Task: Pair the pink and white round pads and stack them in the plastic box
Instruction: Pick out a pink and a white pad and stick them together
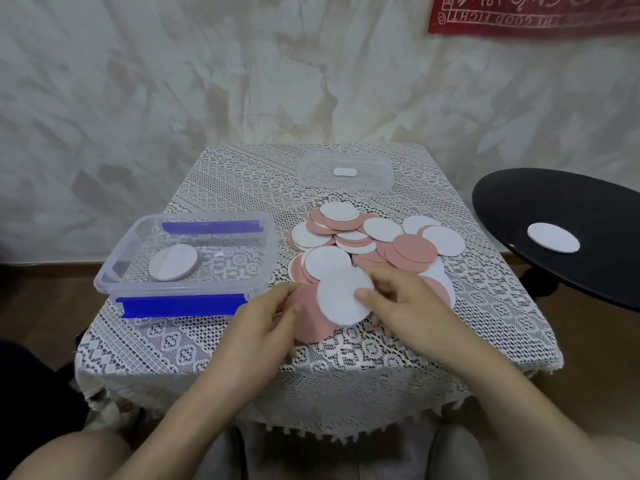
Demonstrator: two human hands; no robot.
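Lace cloth covers the small table that stands against a mottled pale wall, with a red printed cloth hanging at the upper right. Near the table's front edge our right hand pinches a white pad at its right rim, thumb on top and the other fingers curled beneath. Our left hand grips a pink pad by its left edge with bent fingers; the white pad overlaps this pink one. Just behind both hands, toward the table's right side, lies the loose pile of pads, pink and white discs overlapping one another. The plastic box with blue clips sits along the left edge of the table, and a single white-faced pad in the box rests flat on its floor. A clear lid lies near the far edge. Beside the table's right edge stands a black round surface with a stray white pad on it.
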